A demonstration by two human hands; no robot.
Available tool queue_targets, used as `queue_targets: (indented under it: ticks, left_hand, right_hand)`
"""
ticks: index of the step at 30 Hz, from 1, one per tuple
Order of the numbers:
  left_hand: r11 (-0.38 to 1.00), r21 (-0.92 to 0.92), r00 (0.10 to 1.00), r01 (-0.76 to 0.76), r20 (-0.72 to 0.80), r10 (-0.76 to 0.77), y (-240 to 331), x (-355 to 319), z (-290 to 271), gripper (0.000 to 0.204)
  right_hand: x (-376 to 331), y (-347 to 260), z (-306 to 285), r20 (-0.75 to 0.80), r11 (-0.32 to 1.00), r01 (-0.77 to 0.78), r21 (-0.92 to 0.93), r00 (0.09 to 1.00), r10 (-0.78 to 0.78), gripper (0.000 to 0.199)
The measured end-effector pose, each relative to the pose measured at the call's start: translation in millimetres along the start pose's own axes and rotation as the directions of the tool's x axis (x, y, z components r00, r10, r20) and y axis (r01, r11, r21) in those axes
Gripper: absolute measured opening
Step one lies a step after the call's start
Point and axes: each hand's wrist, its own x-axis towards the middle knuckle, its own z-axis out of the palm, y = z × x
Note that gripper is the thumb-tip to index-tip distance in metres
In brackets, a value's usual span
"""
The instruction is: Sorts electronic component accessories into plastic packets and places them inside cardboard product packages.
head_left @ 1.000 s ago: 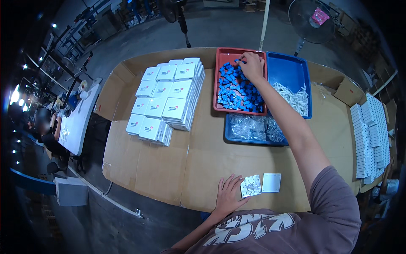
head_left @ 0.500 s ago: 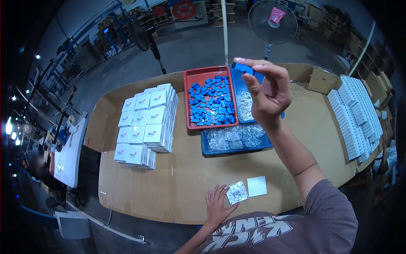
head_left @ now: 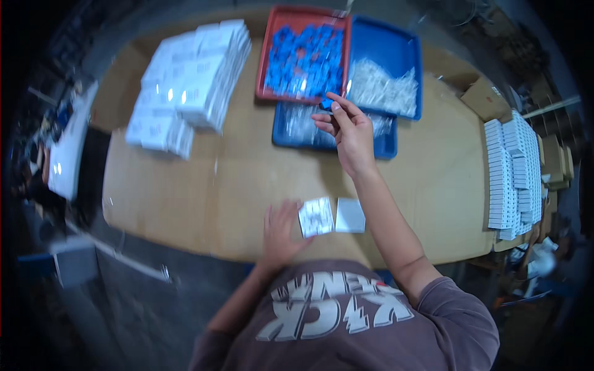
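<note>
Right hand [head_left: 351, 131] pinches a small blue piece [head_left: 325, 104].

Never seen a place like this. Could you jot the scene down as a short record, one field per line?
Left hand: open, at the left edge of the white case
Right hand: pinching a blue part
Right of case: white panel
Red tray: many blue pieces
Back blue tray: white strips
Front blue tray: clear packets
Stacks: white boxes left, white items right
Unclear: case contents, blurred
</note>
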Motion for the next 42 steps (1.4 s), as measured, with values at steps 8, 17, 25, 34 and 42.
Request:
queue_targets:
  ticks: [8, 17, 25, 34, 42]
  left_hand:
    - [0.999, -0.047, 1.000, 0.017, -0.002, -0.017, -6.5, 13.4, -0.9, 0.088]
    - [0.999, -0.048, 1.000, 0.018, -0.010, -0.018, -1.1, 2.4, -2.8, 0.096]
    - [0.999, -0.053, 0.998, 0.005, -0.059, -0.008, -7.6, 3.9, 1.1, 0.095]
    - [0.989, -0.132, 0.996, 0.060, -0.053, -0.067, -6.9, 4.5, -0.3, 0.101]
    - [0.993, -0.105, 0.997, 0.049, -0.047, -0.054, -7.9, 5.2, -1.2, 0.102]
  right_hand:
    - [-82.0, 64.0, -63.2, 0.008, 0.932, -0.268, -0.244, 0.960, 0.278, 0.040]
    - [-127.6, 77.1, -79.0, 0.248, 0.726, 0.108, -0.679, 0.965, 0.089, 0.040]
    - [-124.4, 73.3, -51.1, 0.448, 0.607, 0.270, -0.747, 0.879, 0.161, 0.033]
    - [-122.6, 79.9, -51.1, 0.527, 0.412, 0.419, -0.809, 0.828, 0.193, 0.027]
    - [-125.2, 85.4, -51.5, 0.569, 0.383, 0.499, -0.778, 0.818, 0.089, 0.023]
